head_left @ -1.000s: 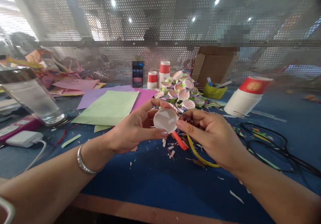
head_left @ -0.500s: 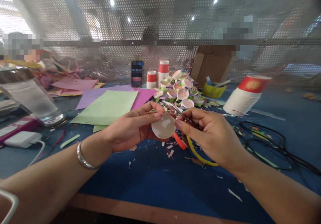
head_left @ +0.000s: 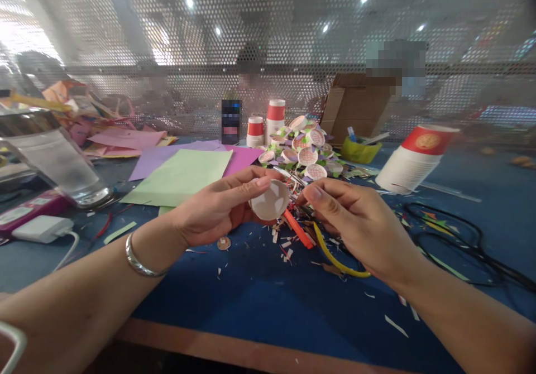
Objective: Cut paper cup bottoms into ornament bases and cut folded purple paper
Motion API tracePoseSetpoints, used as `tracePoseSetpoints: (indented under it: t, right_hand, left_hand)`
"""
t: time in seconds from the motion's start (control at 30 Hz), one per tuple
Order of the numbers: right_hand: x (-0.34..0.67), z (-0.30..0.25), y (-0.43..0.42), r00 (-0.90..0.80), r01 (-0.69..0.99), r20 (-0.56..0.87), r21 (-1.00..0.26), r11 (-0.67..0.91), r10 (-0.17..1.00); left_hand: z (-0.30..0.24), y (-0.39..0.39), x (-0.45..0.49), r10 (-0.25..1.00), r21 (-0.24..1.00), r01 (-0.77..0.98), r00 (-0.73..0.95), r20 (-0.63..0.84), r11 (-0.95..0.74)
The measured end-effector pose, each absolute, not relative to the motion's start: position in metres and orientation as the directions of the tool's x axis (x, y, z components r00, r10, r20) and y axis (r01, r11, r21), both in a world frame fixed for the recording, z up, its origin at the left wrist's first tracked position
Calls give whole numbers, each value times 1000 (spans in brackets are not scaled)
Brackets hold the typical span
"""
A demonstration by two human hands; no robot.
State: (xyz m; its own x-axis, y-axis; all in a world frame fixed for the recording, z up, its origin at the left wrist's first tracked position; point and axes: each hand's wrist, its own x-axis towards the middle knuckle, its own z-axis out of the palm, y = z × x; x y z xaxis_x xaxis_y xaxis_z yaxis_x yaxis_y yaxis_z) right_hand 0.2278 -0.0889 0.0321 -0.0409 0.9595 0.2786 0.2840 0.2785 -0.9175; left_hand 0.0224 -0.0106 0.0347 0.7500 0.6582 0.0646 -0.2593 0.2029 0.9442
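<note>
Above the blue desk, fingers of the left hand clamp a white paper disc at its rim. Fingers of the right hand are closed on small scissors, just beside the disc.

White disc now more tilted

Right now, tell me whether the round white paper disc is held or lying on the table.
Held: the left hand pinches the round white paper disc by its rim, above the blue table.

A craft workshop is shown: a blue felt-covered worktop littered with paper scraps, coloured paper sheets, red-and-white paper cups, perforated metal screen.
</note>
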Motion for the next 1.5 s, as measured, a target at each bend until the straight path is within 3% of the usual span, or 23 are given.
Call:
tracePoseSetpoints:
  t: [0.17,0.4,0.73,1.23,1.5]
  right_hand:
    - [228,34,-89,-23,478,254,-847,234,967]
    - [230,32,-88,3,739,273,-649,182,962]
    - [231,29,-86,-39,768,257,-610,193,966]
    - [230,31,-87,-84,758,287,-603,248,954]
    - [229,32,-89,-120,762,257,-595,255,959]
  left_hand:
    - [36,-9,23,739,950,-264,671,56,168]
    - [36,-12,24,814,963,-270,559,161,-5]
    - [35,-18,25,802,973,-175,554,226,-153]
    - [39,-24,26,815,969,-163,524,245,-187]
    - [44,-12,16,790,984,-153,613,22,91]
